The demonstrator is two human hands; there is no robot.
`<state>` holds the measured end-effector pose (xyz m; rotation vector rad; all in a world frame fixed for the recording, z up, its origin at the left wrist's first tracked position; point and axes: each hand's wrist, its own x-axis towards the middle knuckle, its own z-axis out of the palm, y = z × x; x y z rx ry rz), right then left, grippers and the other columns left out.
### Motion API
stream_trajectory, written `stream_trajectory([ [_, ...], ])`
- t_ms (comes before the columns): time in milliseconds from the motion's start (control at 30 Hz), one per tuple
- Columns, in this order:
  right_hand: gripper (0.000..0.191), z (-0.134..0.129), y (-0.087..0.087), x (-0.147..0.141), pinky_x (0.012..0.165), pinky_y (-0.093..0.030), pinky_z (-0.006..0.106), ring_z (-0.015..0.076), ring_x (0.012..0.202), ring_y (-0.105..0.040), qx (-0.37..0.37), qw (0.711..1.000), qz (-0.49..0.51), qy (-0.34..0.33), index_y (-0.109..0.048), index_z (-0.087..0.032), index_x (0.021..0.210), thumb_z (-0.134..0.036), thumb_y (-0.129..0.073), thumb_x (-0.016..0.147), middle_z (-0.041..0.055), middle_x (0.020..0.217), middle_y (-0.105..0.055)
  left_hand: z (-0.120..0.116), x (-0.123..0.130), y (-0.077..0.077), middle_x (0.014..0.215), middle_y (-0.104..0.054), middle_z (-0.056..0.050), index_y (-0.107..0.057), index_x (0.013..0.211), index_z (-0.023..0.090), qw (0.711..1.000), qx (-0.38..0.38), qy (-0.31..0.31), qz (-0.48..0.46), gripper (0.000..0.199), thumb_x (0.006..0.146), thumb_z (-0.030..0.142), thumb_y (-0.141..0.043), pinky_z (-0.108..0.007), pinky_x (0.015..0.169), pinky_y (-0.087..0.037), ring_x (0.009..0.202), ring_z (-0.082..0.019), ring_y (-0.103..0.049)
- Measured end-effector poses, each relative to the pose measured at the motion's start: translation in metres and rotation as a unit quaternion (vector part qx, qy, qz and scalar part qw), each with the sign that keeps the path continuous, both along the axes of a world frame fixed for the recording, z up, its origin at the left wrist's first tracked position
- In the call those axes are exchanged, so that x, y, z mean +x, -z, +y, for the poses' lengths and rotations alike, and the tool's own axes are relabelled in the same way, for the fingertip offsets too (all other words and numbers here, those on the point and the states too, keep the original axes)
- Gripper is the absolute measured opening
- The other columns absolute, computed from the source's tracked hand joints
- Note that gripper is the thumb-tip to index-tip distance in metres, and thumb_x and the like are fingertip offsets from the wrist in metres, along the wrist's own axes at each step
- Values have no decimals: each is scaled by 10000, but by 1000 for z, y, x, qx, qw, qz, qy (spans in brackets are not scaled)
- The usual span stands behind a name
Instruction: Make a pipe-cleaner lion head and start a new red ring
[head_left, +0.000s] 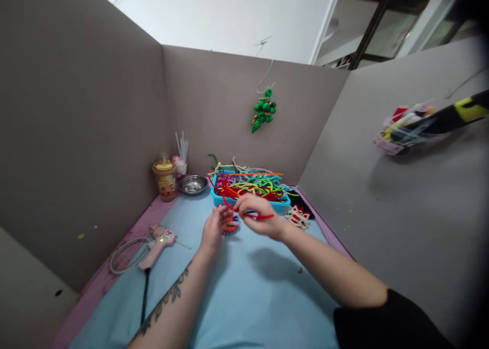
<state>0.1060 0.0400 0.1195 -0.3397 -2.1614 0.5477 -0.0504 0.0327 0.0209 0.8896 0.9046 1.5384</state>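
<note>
My right hand (256, 212) is closed around a thin red pipe cleaner (264, 217), one end poking out past the knuckles. The other end curves toward my left hand (214, 227), whose fingers are pinched together. An orange and purple pipe-cleaner piece (231, 226) shows just beside the left fingertips and seems held by them; part of it is hidden behind the fingers. Right behind both hands stands a blue basket (283, 205) heaped with pipe cleaners (250, 183) in many colours.
A pink glue gun (158, 246) with a lit light lies at the left, its cord running forward. Behind it are a steel bowl (194, 185), a lidded cup (165, 180) and white sticks (182, 149). A red and cream piece (297, 217) lies right. Grey panels (214, 99) enclose the table.
</note>
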Motion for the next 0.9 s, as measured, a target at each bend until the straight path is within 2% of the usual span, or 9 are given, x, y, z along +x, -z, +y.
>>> stream_trajectory([
  [67, 114, -13, 24, 8, 794, -486, 320, 174, 854, -601, -5, 998, -57, -30, -582, -227, 762, -128, -528, 745, 61, 868, -644, 2, -5, -1, 881, -672, -104, -613, 976, 138, 988, -56, 48, -133, 478, 894, 531, -354, -320, 729, -516, 794, -178, -643],
  [133, 114, -19, 45, 17, 786, -489, 320, 176, 854, -604, -32, 997, -66, -23, -585, -229, 764, -131, -528, 748, 68, 883, -646, 4, -9, -1, 817, -671, -61, -622, 975, 147, 975, -90, 67, -192, 304, 899, 384, -447, -257, 675, -511, 717, -129, -633],
  [200, 96, -20, 62, 27, 784, -489, 332, 180, 843, -608, -74, 996, -50, -5, -588, -227, 740, -141, -546, 752, 64, 867, -647, 5, -13, -1, 778, -663, -31, -629, 999, 152, 967, -109, 96, -211, 197, 871, 248, -513, -227, 662, -505, 694, -106, -626],
  [333, 54, -16, 89, 44, 767, -488, 342, 181, 802, -611, -220, 975, 24, 25, -602, -204, 692, -209, -613, 745, 55, 837, -644, 6, -16, 0, 742, -640, -10, -636, 1000, 159, 965, -101, 113, -213, 184, 853, 224, -545, -216, 645, -506, 675, -99, -617],
  [400, 92, -14, 101, 49, 714, -496, 322, 168, 746, -611, -324, 942, 81, 27, -611, -191, 687, -259, -666, 715, 50, 838, -640, 8, -18, 1, 679, -601, 14, -639, 969, 155, 976, -80, 77, -189, 160, 833, 200, -570, -195, 614, -496, 608, -79, -583],
  [533, 196, -12, 119, 53, 616, -507, 271, 133, 634, -616, -479, 847, 225, 57, -622, -186, 728, -305, -749, 638, 26, 799, -647, 9, -23, 2, 583, -527, 35, -649, 901, 120, 991, -56, 44, -115, 139, 825, 216, -583, -168, 514, -452, 495, -60, -492],
  [667, 256, -9, 128, 59, 574, -513, 232, 120, 610, -628, -526, 787, 304, 107, -617, -188, 765, -309, -781, 610, 6, 731, -661, 5, -21, -1, 626, -574, 24, -634, 959, 128, 992, -73, 63, -76, 195, 787, 219, -637, -182, 518, -448, 509, -74, -537],
  [767, 298, -4, 133, 67, 550, -515, 212, 108, 589, -627, -542, 757, 345, 116, -613, -184, 795, -296, -796, 588, 3, 723, -674, 1, -18, -2, 879, -663, -34, -580, 1076, 165, 991, -81, 86, -55, 374, 723, 152, -701, -237, 673, -497, 738, -132, -656],
  [900, 310, 0, 138, 77, 553, -520, 199, 103, 592, -634, -558, 729, 379, 115, -610, -175, 810, -277, -798, 585, 8, 715, -682, -5, -15, -3, 1103, -640, -86, -547, 1129, 189, 986, -57, 154, -5, 499, 675, 124, -744, -282, 782, -491, 950, -201, -654],
])
